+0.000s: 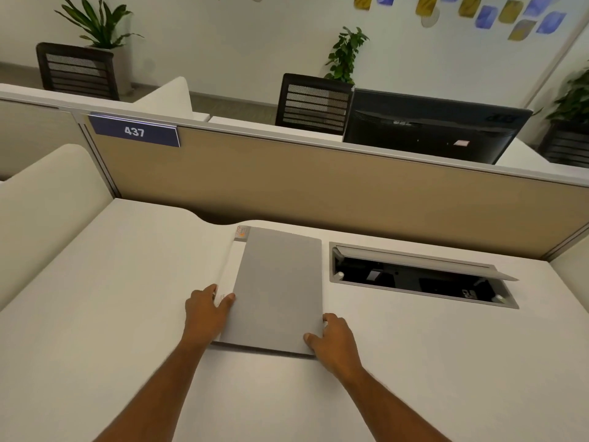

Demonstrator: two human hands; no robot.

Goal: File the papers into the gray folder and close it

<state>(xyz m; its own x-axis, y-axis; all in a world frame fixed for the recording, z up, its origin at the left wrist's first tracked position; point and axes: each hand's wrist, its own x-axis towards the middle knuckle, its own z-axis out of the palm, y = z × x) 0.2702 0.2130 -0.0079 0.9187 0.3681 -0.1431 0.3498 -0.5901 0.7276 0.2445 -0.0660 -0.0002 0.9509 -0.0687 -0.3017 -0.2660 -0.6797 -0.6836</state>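
The gray folder lies closed on the white desk, its cover slightly askew. A strip of white papers sticks out along its left edge, with a small orange label at the far corner. My left hand rests on that left edge, fingers on the papers and thumb touching the cover. My right hand grips the folder's near right corner, thumb on top of the cover.
An open cable hatch with a raised metal lid sits in the desk just right of the folder. A beige partition with a "437" sign closes off the far side. Behind it stand a black monitor and chairs.
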